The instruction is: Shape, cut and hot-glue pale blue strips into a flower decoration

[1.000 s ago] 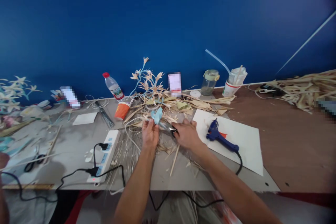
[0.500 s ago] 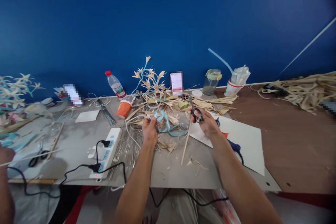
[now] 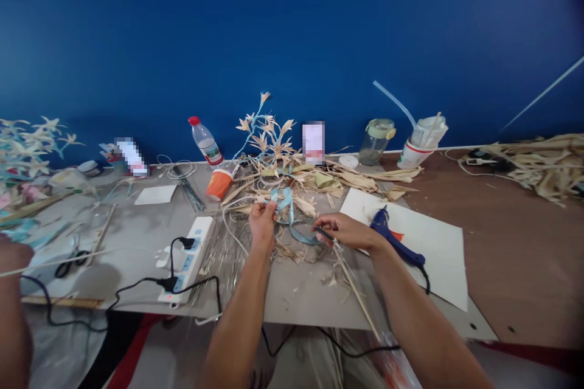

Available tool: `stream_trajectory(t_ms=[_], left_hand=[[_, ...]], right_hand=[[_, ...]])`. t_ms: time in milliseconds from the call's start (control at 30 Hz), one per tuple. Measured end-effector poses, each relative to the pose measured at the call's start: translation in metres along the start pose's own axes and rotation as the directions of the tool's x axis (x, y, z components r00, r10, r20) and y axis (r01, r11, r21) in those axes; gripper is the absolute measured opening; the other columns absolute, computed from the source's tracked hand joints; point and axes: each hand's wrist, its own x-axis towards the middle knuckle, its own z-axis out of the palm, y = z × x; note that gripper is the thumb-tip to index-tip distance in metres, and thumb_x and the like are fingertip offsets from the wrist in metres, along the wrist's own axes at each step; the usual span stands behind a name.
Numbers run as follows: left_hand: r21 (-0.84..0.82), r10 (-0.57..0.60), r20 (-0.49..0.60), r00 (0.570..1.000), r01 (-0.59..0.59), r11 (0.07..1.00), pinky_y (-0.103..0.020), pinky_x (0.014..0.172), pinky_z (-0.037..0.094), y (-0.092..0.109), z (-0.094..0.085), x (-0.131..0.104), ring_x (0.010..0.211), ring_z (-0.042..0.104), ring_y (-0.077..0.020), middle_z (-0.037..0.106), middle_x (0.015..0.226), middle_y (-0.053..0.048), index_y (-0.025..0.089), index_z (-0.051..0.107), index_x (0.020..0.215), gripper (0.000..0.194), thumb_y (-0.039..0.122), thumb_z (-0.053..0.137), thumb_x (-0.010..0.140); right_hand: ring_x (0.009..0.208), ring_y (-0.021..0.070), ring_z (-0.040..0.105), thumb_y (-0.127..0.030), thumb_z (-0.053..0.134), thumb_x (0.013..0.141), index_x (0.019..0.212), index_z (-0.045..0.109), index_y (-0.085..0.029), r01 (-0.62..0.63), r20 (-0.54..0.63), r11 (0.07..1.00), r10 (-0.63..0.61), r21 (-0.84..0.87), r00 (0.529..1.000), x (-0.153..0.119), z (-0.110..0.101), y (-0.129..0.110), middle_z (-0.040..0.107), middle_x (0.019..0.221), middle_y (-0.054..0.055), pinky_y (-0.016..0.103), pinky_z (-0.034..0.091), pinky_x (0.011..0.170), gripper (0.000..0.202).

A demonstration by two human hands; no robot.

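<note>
Pinched in my left hand (image 3: 262, 222) is a light blue ribbon (image 3: 291, 209), which rises in loops beside the fingertips and curves right toward the other hand. My right hand (image 3: 340, 230) is closed around dark-handled scissors (image 3: 323, 233), seen only in part under the fingers. Below that hand a thin pale stick (image 3: 358, 295) slants toward the table's front edge. Scraps of dry husk (image 3: 294, 252) lie between the hands. Behind them stand pale flowers (image 3: 264, 143) on blue-wrapped stems, among dry husk strips.
A blue glue gun (image 3: 396, 243) rests on white board (image 3: 444, 255) at right. At left are a power strip (image 3: 196, 261) with black cables, an orange cup (image 3: 219, 183), a bottle (image 3: 207, 144) and another person's arm (image 3: 13, 310). A phone (image 3: 314, 143) and a jar (image 3: 376, 143) stand behind.
My right hand has moved down and left, turning the scissors from upright to lower and flatter. The pale stick has shifted right and toward the front edge. My left hand still holds the ribbon.
</note>
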Motion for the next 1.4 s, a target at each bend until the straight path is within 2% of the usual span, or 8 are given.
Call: stream_trajectory(t_ms=[200,333,500,700,867,1100,1400], left_hand=[[0.004,-0.034,0.002,0.999,0.034,0.999,-0.018,0.043,0.028,-0.001,0.000,-0.001,0.041,0.040,-0.0026,0.049,0.053,0.007,0.016,0.046,0.064,0.032,0.033,0.072,0.061],[-0.015,-0.048,0.005,0.999,0.048,0.999,-0.018,0.042,0.028,-0.001,0.001,-0.001,0.040,0.040,-0.0024,0.049,0.053,0.007,0.016,0.045,0.064,0.034,0.034,0.073,0.060],[-0.012,-0.067,0.001,0.998,0.067,0.998,-0.017,0.041,0.027,-0.001,0.001,-0.001,0.039,0.040,-0.0023,0.049,0.052,0.007,0.016,0.045,0.063,0.036,0.035,0.075,0.057],[-0.003,-0.087,-0.008,0.996,0.087,0.996,-0.017,0.041,0.027,-0.002,0.000,0.001,0.038,0.040,-0.0023,0.050,0.052,0.007,0.016,0.045,0.064,0.038,0.037,0.075,0.056],[-0.015,-0.088,0.005,0.996,0.088,0.996,-0.018,0.042,0.029,-0.002,0.000,0.000,0.039,0.040,-0.0023,0.049,0.051,0.007,0.016,0.046,0.063,0.037,0.037,0.075,0.058],[-0.019,-0.091,0.023,0.996,0.092,0.996,-0.018,0.045,0.031,-0.002,0.000,0.000,0.040,0.040,-0.0024,0.048,0.051,0.006,0.015,0.047,0.062,0.036,0.038,0.074,0.058],[-0.026,-0.095,0.024,0.995,0.096,0.995,-0.019,0.047,0.031,-0.003,0.000,0.001,0.041,0.041,-0.0031,0.049,0.052,0.006,0.015,0.047,0.060,0.037,0.039,0.075,0.056]], right_hand=[[0.059,0.0118,0.052,-0.036,0.060,0.073,0.095,0.063,-0.015,0.047,-0.074,0.998,-0.050,-0.035,0.996,0.010,0.012,0.008,0.059,0.065,-0.001,0.022,0.037,0.053,0.031],[0.058,0.0116,0.052,-0.033,0.060,0.072,0.097,0.064,-0.016,0.087,-0.127,0.982,-0.109,-0.165,0.986,0.015,0.017,0.014,0.060,0.066,-0.001,0.021,0.036,0.052,0.030],[0.060,0.0121,0.054,-0.028,0.059,0.071,0.096,0.067,-0.019,0.123,-0.165,0.899,-0.210,-0.421,0.964,0.014,0.017,0.010,0.063,0.068,0.000,0.022,0.037,0.057,0.028],[0.071,0.0153,0.060,-0.024,0.056,0.073,0.098,0.067,-0.021,0.136,-0.139,0.777,-0.277,-0.615,0.951,0.014,0.016,0.005,0.069,0.079,0.002,0.027,0.039,0.074,0.028],[0.073,0.0161,0.061,-0.023,0.055,0.073,0.099,0.066,-0.021,0.138,-0.133,0.748,-0.290,-0.649,0.948,0.015,0.017,0.007,0.070,0.080,0.002,0.027,0.038,0.075,0.029],[0.070,0.0156,0.060,-0.024,0.056,0.073,0.100,0.066,-0.020,0.144,-0.140,0.773,-0.288,-0.618,0.947,0.015,0.015,0.010,0.070,0.078,0.003,0.026,0.038,0.071,0.029],[0.074,0.0168,0.062,-0.024,0.055,0.074,0.103,0.066,-0.020,0.149,-0.124,0.750,-0.295,-0.644,0.947,0.015,0.015,0.010,0.070,0.080,0.003,0.029,0.038,0.076,0.031]])
